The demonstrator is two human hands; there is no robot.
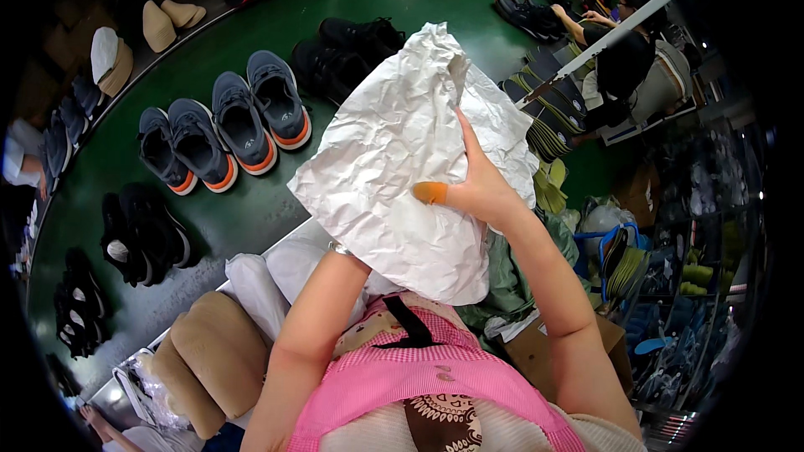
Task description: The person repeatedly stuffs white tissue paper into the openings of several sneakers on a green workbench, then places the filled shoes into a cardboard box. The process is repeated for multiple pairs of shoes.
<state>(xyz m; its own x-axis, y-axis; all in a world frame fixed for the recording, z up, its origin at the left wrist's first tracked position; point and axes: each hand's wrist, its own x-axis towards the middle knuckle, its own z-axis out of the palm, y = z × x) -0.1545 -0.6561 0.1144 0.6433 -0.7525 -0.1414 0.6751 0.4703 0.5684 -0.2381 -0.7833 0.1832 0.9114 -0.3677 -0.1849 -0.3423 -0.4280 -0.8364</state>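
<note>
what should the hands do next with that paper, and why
Probably crumple the paper tighter into a wad. It is a large, only loosely creased sheet, held up in front of the chest by the right hand, with the left hand hidden behind it. The grey shoes on the green belt look open and unstuffed.

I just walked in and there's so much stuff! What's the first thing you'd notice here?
The big crumpled sheet of white paper in the middle, held up by the right hand, whose thumb wears an orange cover. The left hand is hidden behind the paper. Behind it, on the green conveyor belt, stand grey sneakers with orange soles and black sneakers further left.
</note>
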